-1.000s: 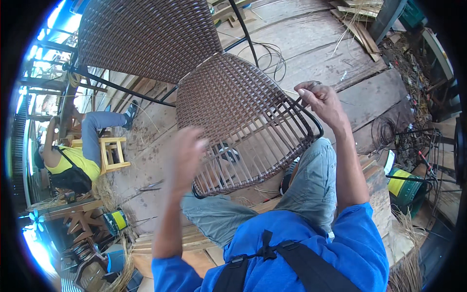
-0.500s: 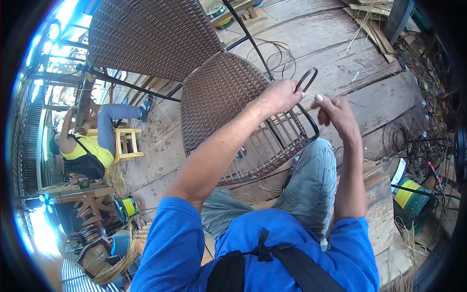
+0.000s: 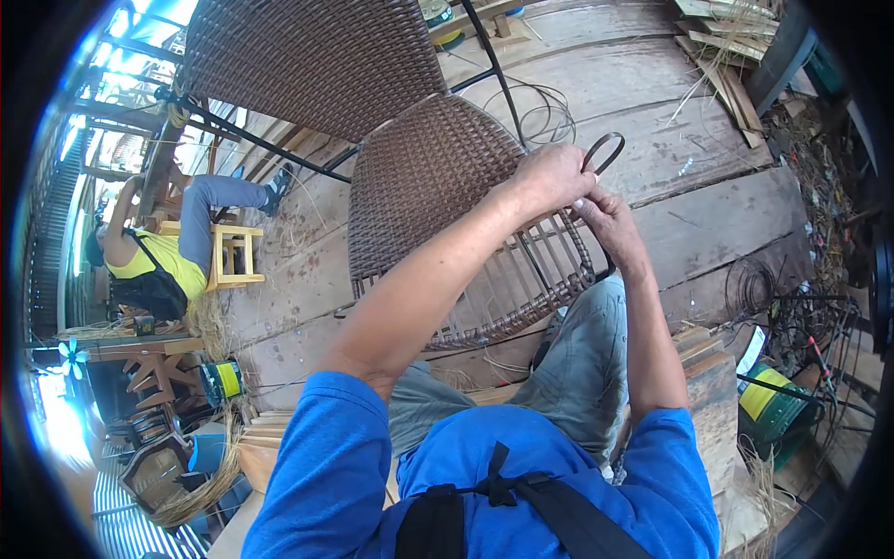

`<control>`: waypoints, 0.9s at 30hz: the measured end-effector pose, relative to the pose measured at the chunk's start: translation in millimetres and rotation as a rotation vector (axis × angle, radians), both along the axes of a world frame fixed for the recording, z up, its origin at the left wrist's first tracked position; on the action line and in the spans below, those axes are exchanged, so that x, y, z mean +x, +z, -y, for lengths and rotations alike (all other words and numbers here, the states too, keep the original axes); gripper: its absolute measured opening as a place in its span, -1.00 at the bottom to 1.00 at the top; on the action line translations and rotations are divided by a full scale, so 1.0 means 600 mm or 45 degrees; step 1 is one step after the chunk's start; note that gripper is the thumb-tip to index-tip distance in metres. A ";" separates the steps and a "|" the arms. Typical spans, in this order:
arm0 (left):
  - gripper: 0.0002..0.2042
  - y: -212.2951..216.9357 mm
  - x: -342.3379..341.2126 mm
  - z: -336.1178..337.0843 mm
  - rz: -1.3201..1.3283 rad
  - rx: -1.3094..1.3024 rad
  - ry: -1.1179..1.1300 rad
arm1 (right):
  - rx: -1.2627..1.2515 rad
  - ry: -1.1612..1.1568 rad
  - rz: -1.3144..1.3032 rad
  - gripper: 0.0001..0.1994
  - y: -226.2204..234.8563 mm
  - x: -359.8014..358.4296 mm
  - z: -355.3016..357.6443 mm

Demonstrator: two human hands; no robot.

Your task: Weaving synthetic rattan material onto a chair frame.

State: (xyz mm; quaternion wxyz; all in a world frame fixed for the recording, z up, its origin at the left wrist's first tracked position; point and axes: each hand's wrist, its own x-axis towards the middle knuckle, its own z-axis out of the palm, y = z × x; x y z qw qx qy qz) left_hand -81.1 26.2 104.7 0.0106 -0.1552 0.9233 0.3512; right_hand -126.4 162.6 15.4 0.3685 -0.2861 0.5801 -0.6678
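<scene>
Pinching the base of a dark strip [image 3: 621, 143] that looped upward, the left hand [image 3: 556, 177] met the right hand [image 3: 610, 224] at the right edge of the woven chair [image 3: 419, 168]. The right fingers were bent closed, though what they gripped was hidden. The chair stood on the plank floor [image 3: 712, 233], just beyond the right knee [image 3: 605, 303]. Too sharp a pull could have kinked the narrow loop; a weak pinch could have let it spring loose.
</scene>
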 end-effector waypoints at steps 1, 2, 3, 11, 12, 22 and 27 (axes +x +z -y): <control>-0.81 0.003 -0.002 0.000 0.012 -0.037 -0.036 | -0.030 -0.038 0.001 -0.80 0.005 0.005 0.002; -0.81 0.011 -0.004 -0.003 0.025 -0.070 -0.078 | -0.024 -0.037 -0.002 -0.80 0.008 0.006 0.002; -0.80 0.022 -0.009 -0.004 0.184 -0.099 -0.125 | 0.035 -0.063 -0.003 -0.82 0.011 0.005 0.005; -0.71 0.144 0.246 -0.072 0.167 0.599 -0.296 | 0.209 -0.481 -0.044 -0.80 0.019 0.021 0.039; -0.72 0.118 0.294 -0.089 0.132 0.895 -0.428 | 0.290 -0.569 -0.105 -0.79 0.002 0.016 0.042; -0.64 -0.439 0.506 -0.152 0.129 0.596 0.757 | 0.138 -0.750 0.005 -0.81 0.034 0.055 0.040; -0.65 -0.507 0.485 -0.163 0.192 0.765 0.664 | 0.161 -0.842 -0.013 -0.83 0.018 0.046 0.034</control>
